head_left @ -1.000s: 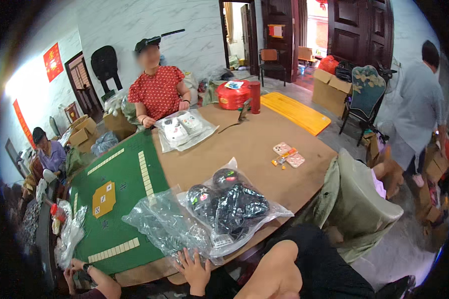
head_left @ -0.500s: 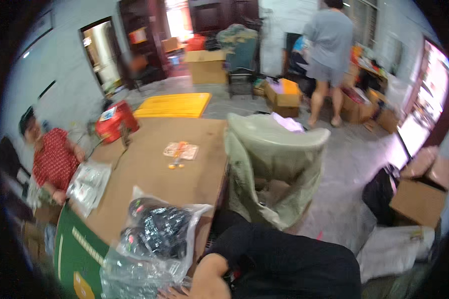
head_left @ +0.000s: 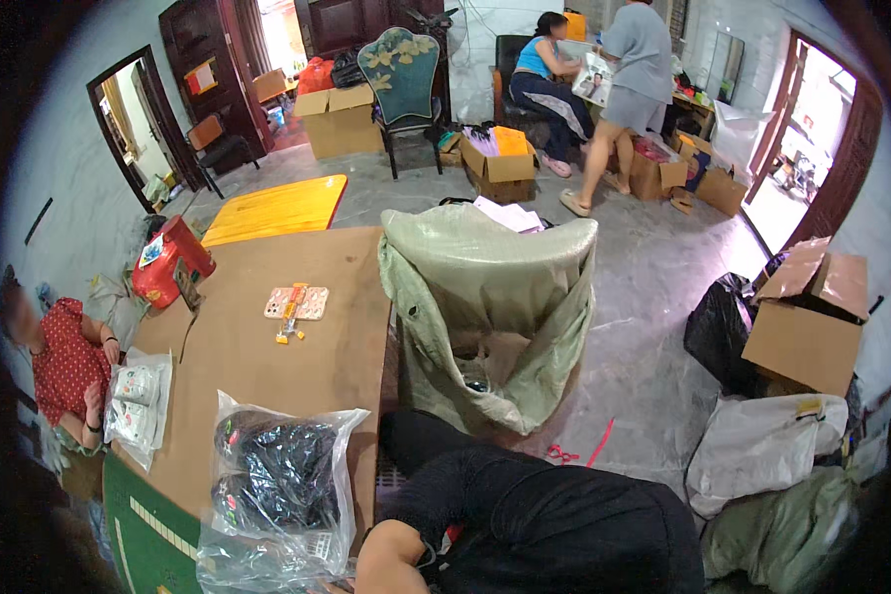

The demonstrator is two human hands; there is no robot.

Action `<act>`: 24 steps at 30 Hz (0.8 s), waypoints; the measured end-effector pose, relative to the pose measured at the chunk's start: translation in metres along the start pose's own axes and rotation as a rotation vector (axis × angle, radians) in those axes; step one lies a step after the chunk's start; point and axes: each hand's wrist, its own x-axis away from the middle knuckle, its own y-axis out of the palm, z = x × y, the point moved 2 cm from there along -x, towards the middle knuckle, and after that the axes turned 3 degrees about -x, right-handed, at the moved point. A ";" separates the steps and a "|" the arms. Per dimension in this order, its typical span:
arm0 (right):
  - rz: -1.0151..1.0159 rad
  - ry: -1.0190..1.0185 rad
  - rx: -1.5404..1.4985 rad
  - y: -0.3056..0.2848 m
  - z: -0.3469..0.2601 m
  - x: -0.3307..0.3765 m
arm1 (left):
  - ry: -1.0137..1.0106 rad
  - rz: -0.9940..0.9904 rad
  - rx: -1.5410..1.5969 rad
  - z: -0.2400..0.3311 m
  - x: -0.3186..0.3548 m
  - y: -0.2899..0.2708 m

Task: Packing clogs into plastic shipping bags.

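On the near end of the table lies a clear plastic bag [head_left: 312, 550] with dark, rounded items [head_left: 277, 475] inside, bearing small red and green patches; their kind is hard to make out. A bare forearm of mine [head_left: 391, 562], seemingly the left, bends at the table's near edge below a black sleeve. Of my left hand [head_left: 339, 586] only a sliver shows at the lower rim, beside the bag's near corner. Its fingers are cut off there, so any grip is hidden. My right hand is out of view.
A brown-topped table [head_left: 228, 361] has a patterned phone case [head_left: 307, 302] on it. A person in red [head_left: 69, 356] sits at the left by another clear bag [head_left: 139, 401]. An open green woven sack [head_left: 495, 297] stands right of the table. Cartons [head_left: 807, 337] are at the right.
My view has turned right and sharpened. Fewer of my left fingers show at the lower rim. The red-clothed person's hand has risen beside their bag. A seated person in blue now shows at the back.
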 end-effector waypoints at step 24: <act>0.011 0.015 -0.042 -0.008 0.008 0.011 | -0.016 0.006 -0.026 -0.001 0.003 0.001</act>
